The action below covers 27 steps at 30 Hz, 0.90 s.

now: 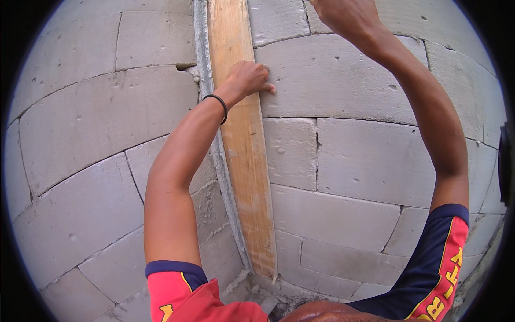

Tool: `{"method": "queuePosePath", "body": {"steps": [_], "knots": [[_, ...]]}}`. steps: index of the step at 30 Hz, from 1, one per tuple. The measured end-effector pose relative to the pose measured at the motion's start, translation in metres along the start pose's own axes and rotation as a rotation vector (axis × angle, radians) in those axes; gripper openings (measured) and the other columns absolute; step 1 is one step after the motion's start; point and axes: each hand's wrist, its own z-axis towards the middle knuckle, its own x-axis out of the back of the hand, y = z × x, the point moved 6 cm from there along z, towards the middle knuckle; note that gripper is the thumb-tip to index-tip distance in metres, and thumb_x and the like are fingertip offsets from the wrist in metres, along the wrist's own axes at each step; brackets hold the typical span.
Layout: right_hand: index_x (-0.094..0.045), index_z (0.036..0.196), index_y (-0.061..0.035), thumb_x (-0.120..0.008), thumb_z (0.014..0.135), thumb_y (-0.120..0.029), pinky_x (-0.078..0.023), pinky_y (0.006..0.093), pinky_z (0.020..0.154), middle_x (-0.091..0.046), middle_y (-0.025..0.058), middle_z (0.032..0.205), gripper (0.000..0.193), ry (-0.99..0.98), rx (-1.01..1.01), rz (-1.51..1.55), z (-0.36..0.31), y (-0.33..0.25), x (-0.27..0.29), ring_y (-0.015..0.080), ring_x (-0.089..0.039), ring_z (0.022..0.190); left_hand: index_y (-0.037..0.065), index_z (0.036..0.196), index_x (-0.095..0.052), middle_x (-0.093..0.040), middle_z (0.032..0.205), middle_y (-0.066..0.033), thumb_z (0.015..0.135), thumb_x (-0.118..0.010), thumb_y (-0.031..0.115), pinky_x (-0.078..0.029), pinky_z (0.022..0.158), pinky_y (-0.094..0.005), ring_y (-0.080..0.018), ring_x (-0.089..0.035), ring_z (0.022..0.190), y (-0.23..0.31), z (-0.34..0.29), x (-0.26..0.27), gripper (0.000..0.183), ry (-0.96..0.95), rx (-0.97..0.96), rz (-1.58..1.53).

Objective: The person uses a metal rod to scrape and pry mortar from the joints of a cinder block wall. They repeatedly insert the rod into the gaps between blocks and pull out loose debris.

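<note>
A long wooden board (pixel 238 142) stands along the corner of a wall of pale blocks, running from the top of the view down to the bottom. My left hand (pixel 248 79) lies across the board in its upper part, closed with bent fingers at its right edge, the fingertips near the wall. A black band (pixel 223 109) circles that wrist. Raised high at the top right, my right hand (pixel 346 16) is in front of the blocks; its fingers are mostly cut off by the upper edge, so what they hold, if anything, is hidden.
Directly left of the board runs a narrow grey metal strip (pixel 203 51). Large pale blocks (pixel 107 110) form the left wall, and similar blocks (pixel 370 153) form the right one. A dark object (pixel 504 163) sits at the far right rim.
</note>
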Motion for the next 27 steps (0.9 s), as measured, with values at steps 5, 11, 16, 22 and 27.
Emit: {"method": "queuePosePath", "body": {"steps": [5,11,16,22,27], "knots": [[-0.068,0.081,-0.0052,-0.052,0.083,-0.009,-0.051,0.0462,0.056,-0.067,0.0158,0.073,0.017,0.359,0.103,0.026,0.112,0.003,-0.028,0.0306,-0.067,0.067,0.004,0.081,-0.066,-0.067,0.071,-0.0130,0.077,-0.061,0.063,-0.054,0.061,-0.0393,-0.0299,-0.069,0.072,0.004,0.000,0.005,0.060,0.028,0.012,-0.033],[-0.066,0.086,-0.0054,-0.053,0.083,-0.020,-0.049,0.0442,0.057,-0.068,0.0146,0.082,0.020,0.256,0.072,0.152,0.256,0.013,-0.102,0.0293,-0.066,0.073,0.006,0.083,-0.070,-0.070,0.076,-0.0116,0.072,-0.058,0.070,-0.055,0.061,-0.0385,-0.0286,-0.070,0.075,-0.006,-0.004,-0.002,0.066,0.031,0.037,-0.034],[-0.069,0.082,-0.0040,-0.054,0.085,-0.033,-0.051,0.0458,0.068,-0.068,0.0193,0.084,0.033,0.345,-0.225,0.175,0.163,0.037,-0.061,0.0312,-0.066,0.082,0.004,0.079,-0.065,-0.065,0.064,-0.0130,0.077,-0.062,0.063,-0.053,0.058,-0.0384,-0.0303,-0.069,0.066,-0.001,-0.002,0.001,0.058,0.091,0.020,-0.048],[-0.071,0.083,-0.0070,-0.055,0.086,-0.036,-0.052,0.0502,0.072,-0.069,0.0180,0.084,0.033,0.136,-0.027,0.184,0.114,0.058,-0.129,0.0374,-0.066,0.082,0.003,0.080,-0.065,-0.065,0.063,-0.0127,0.076,-0.063,0.062,-0.052,0.054,-0.0365,-0.0281,-0.069,0.063,0.005,-0.004,-0.004,0.059,0.074,0.053,-0.038],[-0.070,0.083,-0.0065,-0.051,0.086,-0.018,-0.053,0.0494,0.071,-0.068,0.0206,0.084,0.023,0.213,-0.044,0.169,0.153,0.018,-0.073,0.0368,-0.067,0.082,0.006,0.080,-0.069,-0.067,0.066,-0.0109,0.074,-0.063,0.065,-0.053,0.053,-0.0368,-0.0271,-0.069,0.064,0.000,0.001,-0.004,0.060,0.069,0.042,-0.032]]}}
